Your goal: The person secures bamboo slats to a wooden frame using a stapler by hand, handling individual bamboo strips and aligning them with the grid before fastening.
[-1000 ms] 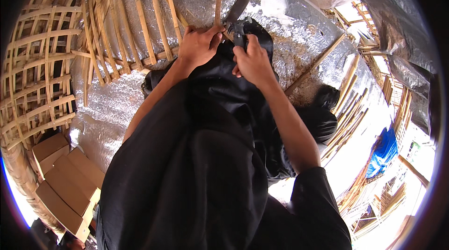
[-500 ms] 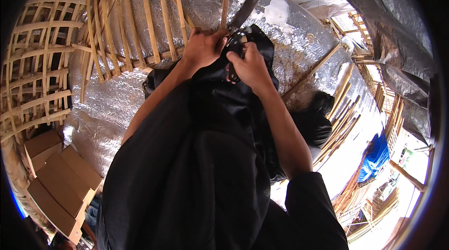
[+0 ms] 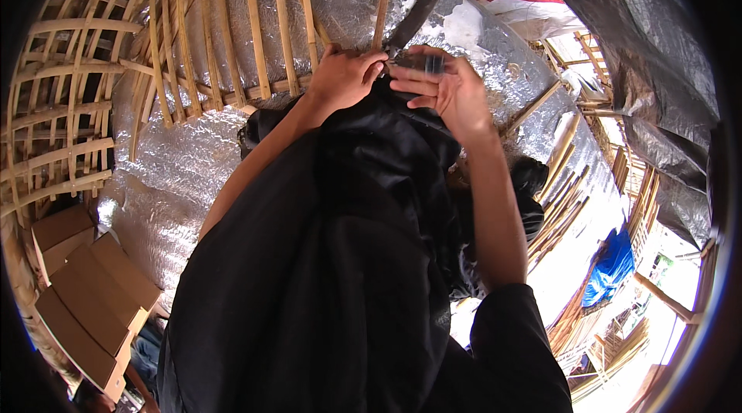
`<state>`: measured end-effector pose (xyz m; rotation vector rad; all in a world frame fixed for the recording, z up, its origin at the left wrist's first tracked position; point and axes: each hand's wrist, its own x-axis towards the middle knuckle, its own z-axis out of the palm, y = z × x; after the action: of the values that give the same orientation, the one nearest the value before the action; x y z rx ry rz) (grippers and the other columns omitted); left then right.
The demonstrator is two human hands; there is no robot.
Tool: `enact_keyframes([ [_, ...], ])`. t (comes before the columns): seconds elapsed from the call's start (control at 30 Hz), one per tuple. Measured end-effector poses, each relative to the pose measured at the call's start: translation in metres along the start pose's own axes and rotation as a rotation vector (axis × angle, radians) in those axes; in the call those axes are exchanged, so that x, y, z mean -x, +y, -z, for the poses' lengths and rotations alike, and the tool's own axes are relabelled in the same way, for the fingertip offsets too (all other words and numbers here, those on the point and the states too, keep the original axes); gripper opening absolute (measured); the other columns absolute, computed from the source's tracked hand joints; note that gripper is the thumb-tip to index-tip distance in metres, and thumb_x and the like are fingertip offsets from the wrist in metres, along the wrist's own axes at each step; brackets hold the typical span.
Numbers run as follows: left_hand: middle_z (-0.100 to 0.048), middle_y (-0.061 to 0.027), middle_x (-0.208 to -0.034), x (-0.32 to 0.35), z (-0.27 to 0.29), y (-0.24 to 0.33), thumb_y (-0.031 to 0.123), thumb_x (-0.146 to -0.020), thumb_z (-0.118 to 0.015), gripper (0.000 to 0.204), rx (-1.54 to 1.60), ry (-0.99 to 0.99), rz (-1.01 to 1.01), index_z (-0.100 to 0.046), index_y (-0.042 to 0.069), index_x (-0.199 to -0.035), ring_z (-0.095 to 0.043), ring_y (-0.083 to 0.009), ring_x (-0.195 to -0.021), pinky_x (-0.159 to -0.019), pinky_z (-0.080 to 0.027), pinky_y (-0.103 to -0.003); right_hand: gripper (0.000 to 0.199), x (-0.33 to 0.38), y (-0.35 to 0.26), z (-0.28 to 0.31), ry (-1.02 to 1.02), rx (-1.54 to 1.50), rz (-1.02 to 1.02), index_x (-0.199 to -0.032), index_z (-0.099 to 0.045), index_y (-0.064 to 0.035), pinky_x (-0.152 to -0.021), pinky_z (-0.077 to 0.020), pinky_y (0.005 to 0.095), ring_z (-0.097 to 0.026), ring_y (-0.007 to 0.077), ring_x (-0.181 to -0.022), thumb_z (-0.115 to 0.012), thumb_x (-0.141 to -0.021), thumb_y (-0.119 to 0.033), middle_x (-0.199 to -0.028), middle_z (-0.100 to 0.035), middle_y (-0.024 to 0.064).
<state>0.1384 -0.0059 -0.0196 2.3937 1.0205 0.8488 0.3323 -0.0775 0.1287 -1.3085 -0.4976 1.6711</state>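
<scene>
My left hand [image 3: 346, 81] is closed, thumb and fingers pinching the lower end of a thin bamboo strip [image 3: 384, 0] that rises away from me. Just right of the strip, a long dark machete blade [image 3: 421, 7] slants up and to the right, its base close to my left fingertips. Its handle does not show clearly. My right hand [image 3: 456, 96] is open beside it, fingers stretched toward the left hand and smeared by motion. A dark band [image 3: 434, 64] crosses its fingers; I cannot make out what it is. Black cloth [image 3: 379, 135] covers my lap below both hands.
A bamboo lattice frame [image 3: 259, 27] lies on the silvery sheet [image 3: 178, 189], with woven bamboo [image 3: 69, 65] at far left. Cardboard boxes [image 3: 100, 297] stand lower left. Bamboo strips [image 3: 560, 204], a blue plastic sheet [image 3: 609, 266] and a grey tarp [image 3: 649, 50] are on the right.
My right hand has opened from its grip on a dark object and shifted up and right, fingers now extended. The left hand keeps its hold on the strip.
</scene>
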Motion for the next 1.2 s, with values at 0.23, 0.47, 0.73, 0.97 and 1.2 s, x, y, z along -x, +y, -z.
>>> enact_keyframes([
  [0.23,-0.076,-0.0082,-0.079,0.009,0.014,-0.005,0.027,-0.102,-0.062,0.019,-0.049,-0.055,0.041,-0.072,0.022,-0.118,-0.073,-0.0312,-0.076,-0.085,-0.047,-0.047,0.047,-0.019,-0.021,-0.019,0.216,1.186,-0.009,-0.098,-0.074,0.0029,-0.075,-0.0589,0.0412,-0.078,0.035,-0.087,-0.071,-0.097,-0.044,-0.078,-0.075,0.0211],
  [0.47,-0.078,-0.005,-0.082,0.01,0.017,-0.005,0.025,-0.101,-0.063,0.028,-0.059,-0.079,0.026,-0.073,0.028,-0.127,-0.073,-0.0277,-0.072,-0.084,-0.048,-0.044,0.043,-0.043,0.01,0.002,0.232,1.475,0.649,-0.105,-0.068,0.0037,-0.077,-0.0546,0.0559,-0.069,0.0501,-0.091,-0.068,-0.101,-0.04,-0.099,-0.067,0.0286],
  [0.73,-0.075,-0.0032,-0.075,0.012,0.002,-0.015,0.023,-0.098,-0.066,0.034,-0.058,-0.009,-0.032,-0.074,0.034,-0.129,-0.072,-0.0264,-0.069,-0.081,-0.049,-0.044,0.042,-0.04,0.013,-0.014,0.106,1.629,0.619,-0.122,-0.056,0.0051,-0.082,-0.0561,0.0572,-0.067,0.0514,-0.096,-0.064,-0.103,-0.031,-0.117,-0.056,0.0282],
  [0.97,-0.075,-0.0056,-0.076,0.015,0.004,-0.021,0.023,-0.096,-0.067,0.031,-0.075,-0.035,-0.019,-0.075,0.031,-0.125,-0.072,-0.0278,-0.069,-0.081,-0.048,-0.044,0.043,-0.05,0.024,-0.021,0.078,1.57,0.683,-0.124,-0.057,0.0044,-0.082,-0.0567,0.0568,-0.067,0.0498,-0.098,-0.064,-0.103,-0.033,-0.119,-0.055,0.0264],
  [1.2,-0.076,-0.0047,-0.077,0.017,0.009,-0.02,0.024,-0.096,-0.067,0.03,-0.041,-0.035,0.017,-0.075,0.031,-0.124,-0.072,-0.027,-0.07,-0.083,-0.048,-0.044,0.042,-0.034,0.042,-0.007,0.068,1.288,0.764,-0.121,-0.059,0.0032,-0.076,-0.0591,0.0506,-0.069,0.0468,-0.085,-0.071,-0.098,-0.031,-0.118,-0.057,0.0221],
])
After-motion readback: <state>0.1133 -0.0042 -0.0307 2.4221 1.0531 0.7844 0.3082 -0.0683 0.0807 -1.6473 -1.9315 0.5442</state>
